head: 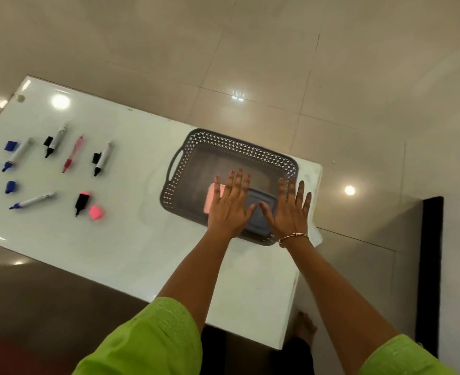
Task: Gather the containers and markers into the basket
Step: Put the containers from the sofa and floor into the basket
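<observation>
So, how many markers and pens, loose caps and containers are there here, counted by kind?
Markers and pens on the table: 6
Loose caps: 5
Containers in the basket: 2
Total: 13

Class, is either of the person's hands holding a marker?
No: left hand and right hand are spread open above the basket; the markers lie on the table.

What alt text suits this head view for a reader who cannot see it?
A person's left hand and right hand spread open over a grey basket holding a pink container and a blue container, on a white table. Uncapped markers and loose caps lie to its left.
</observation>
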